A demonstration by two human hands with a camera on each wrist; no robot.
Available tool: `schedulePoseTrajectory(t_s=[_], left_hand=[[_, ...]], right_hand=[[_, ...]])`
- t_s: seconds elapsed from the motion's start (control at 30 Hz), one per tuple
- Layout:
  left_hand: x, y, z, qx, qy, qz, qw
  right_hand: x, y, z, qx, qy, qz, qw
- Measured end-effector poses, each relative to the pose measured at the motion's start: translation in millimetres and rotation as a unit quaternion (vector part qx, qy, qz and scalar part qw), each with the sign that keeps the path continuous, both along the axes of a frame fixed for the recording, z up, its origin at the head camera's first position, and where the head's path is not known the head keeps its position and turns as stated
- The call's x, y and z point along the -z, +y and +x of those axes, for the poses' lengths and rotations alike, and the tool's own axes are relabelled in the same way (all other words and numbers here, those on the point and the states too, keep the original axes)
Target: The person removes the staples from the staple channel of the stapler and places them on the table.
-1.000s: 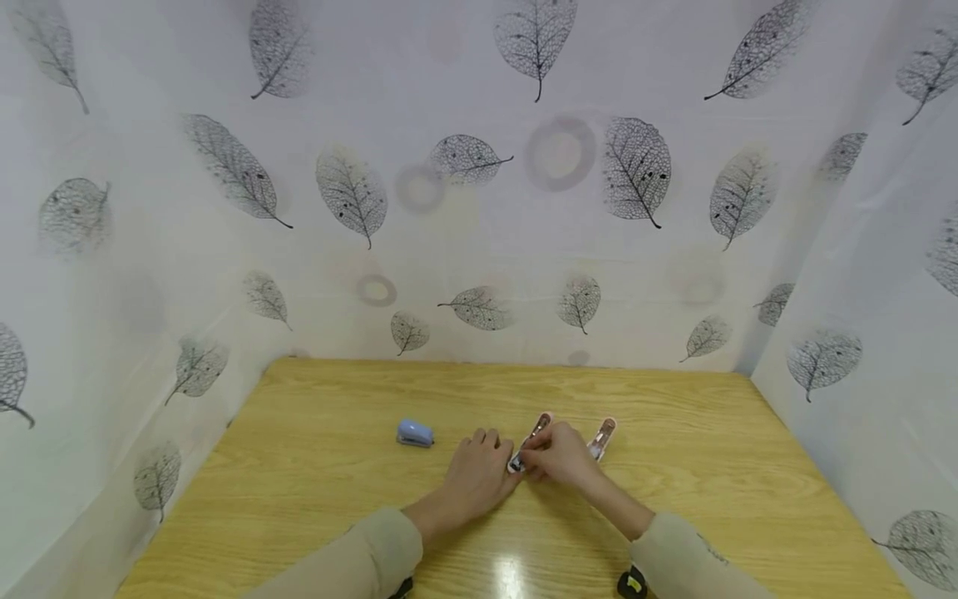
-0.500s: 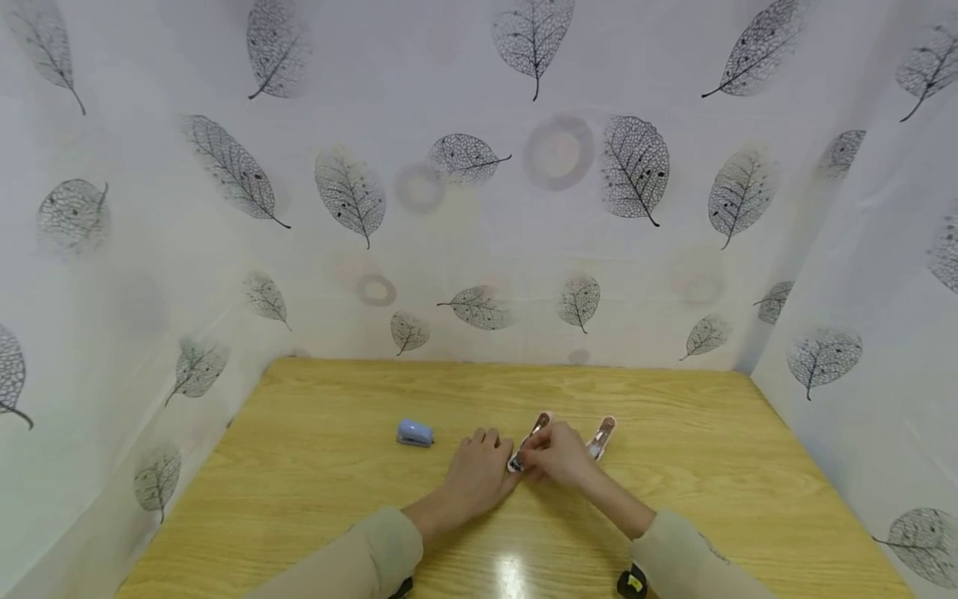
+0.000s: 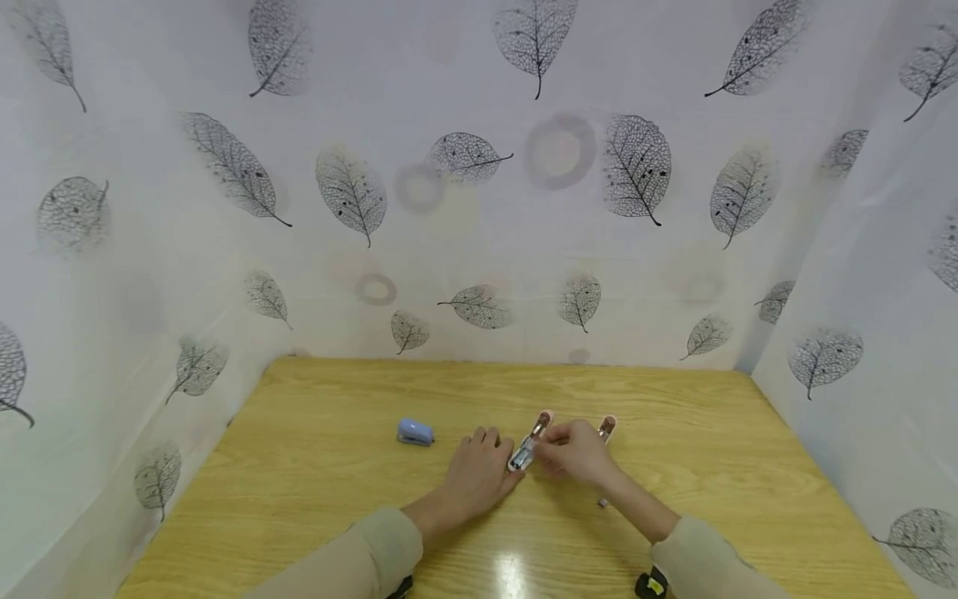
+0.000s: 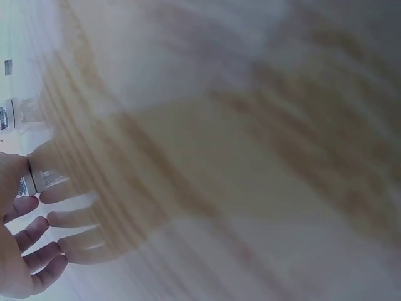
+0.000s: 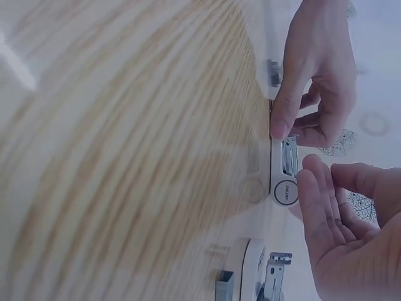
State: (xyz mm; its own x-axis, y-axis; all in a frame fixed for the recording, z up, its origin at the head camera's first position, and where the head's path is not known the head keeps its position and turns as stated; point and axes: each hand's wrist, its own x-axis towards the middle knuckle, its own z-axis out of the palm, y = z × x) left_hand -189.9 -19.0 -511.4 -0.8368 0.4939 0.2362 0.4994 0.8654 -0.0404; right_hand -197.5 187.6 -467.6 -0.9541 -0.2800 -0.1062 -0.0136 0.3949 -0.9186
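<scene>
A white and pink stapler (image 3: 523, 453), its magazine exposed, lies slanted on the table in the head view. My left hand (image 3: 479, 474) rests beside its near end and grips it; in the right wrist view, thumb and curled fingers pinch the stapler (image 5: 287, 191). My right hand (image 3: 580, 453) is on its other side, fingers extended and fingertips right by the metal rail. Nothing shows between those fingers in the right wrist view. A second pink and white stapler (image 3: 607, 428) lies partly hidden behind my right hand.
A small blue stapler (image 3: 415, 432) sits on the table to the left. A short grey staple block (image 3: 602, 502) lies under the right forearm, and appears near the second stapler in the right wrist view. Leaf-patterned curtain (image 3: 479, 233) encloses the table's back and sides.
My right hand has drawn back to the right from the stapler, baring more of its metal rail. The staple block has come into sight by the forearm. The left hand stays put.
</scene>
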Motion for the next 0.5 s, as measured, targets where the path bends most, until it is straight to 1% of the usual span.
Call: schedulePoseTrajectory(t_s=[0.13,0.3,0.4,0.5], left_hand=[[2.0,0.3,-1.5,0.002,-0.003,0.004,1.0000],[1.9,-0.3,-2.5,0.001,-0.005,0.000,1.0000],[1.0,-0.2,-2.9,0.002,-0.007,0.000,1.0000],[0.7,1.1,-2.9,0.002,-0.011,0.000,0.9999]], right_hand=[[-2.5,5.3,4.2,-0.013,-0.019,-0.023,0.9995],[-1.4,9.3,8.8,-0.015,-0.039,-0.016,0.9990],[1.3,10.9,12.0,-0.015,-0.047,-0.013,0.9987],[5.5,12.4,15.0,-0.007,-0.065,-0.017,0.9977]])
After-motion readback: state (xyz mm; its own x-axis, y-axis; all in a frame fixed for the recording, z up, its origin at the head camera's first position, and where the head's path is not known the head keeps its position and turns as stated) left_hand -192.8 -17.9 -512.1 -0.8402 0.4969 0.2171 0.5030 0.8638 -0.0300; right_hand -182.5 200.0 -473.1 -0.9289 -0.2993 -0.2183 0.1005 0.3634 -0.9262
